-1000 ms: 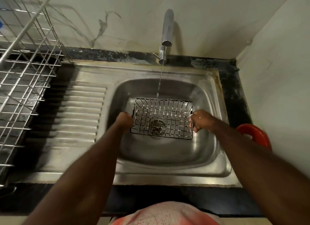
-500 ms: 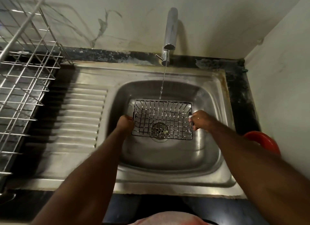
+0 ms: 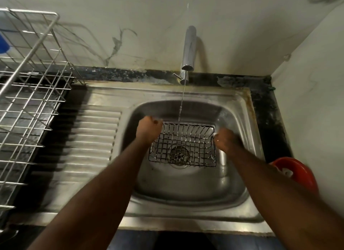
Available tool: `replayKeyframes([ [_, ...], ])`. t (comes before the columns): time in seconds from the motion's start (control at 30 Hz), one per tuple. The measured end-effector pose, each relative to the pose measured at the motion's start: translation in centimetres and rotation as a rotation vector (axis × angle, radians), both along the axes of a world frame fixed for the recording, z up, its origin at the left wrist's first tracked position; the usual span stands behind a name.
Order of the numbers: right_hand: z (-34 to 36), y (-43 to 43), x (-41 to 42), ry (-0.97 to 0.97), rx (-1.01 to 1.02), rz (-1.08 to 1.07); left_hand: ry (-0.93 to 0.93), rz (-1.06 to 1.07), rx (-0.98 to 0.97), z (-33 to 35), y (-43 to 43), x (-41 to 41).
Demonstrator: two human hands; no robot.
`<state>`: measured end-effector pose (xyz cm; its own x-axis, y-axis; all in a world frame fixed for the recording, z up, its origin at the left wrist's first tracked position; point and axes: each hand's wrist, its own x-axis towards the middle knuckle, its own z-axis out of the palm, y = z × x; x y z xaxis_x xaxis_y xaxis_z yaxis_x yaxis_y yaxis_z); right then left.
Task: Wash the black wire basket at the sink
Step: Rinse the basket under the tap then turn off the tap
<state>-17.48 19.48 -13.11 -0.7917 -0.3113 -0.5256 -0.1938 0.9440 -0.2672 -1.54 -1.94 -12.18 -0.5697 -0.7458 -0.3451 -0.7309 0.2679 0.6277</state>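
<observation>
Tap (image 3: 189, 50) overhangs sink (image 3: 186, 190) rear; dish rack (image 3: 28, 100) blocks left; front basin open.

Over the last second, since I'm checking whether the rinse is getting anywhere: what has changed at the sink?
Both hands slid along the basket toward its far end: the left hand now grips the far-left corner, the right hand the right side near the back. The basket stays over the drain, held by both hands, and the stream still lands at its far rim.
</observation>
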Motion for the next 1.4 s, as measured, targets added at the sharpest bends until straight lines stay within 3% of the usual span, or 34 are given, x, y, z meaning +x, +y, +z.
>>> replayKeyframes([
  [0.1, 1.0, -2.6, 0.3, 0.1, -0.106, -0.04, 0.217, -0.041, 0.056, 3.5, -0.2, -4.0],
  [0.2, 1.4, -5.0, 1.1, 0.065, -0.242, -0.044, 0.304, -0.048, 0.032, 6.5, -1.1, -7.6],
  [0.47, 2.6, -9.6, 2.9, -0.213, -0.515, -0.103, 0.134, -0.1, -0.071, 7.4, -3.8, -11.4],
  [0.83, 5.3, -11.4, 3.7, -0.484, -0.665, -0.362, 0.255, -0.045, 0.08, 6.9, -3.9, -12.6],
  [1.4, 4.9, -12.1, 3.1, -0.493, -0.695, -0.419, 0.186, -0.124, -0.103, 8.2, -3.4, -13.0],
])
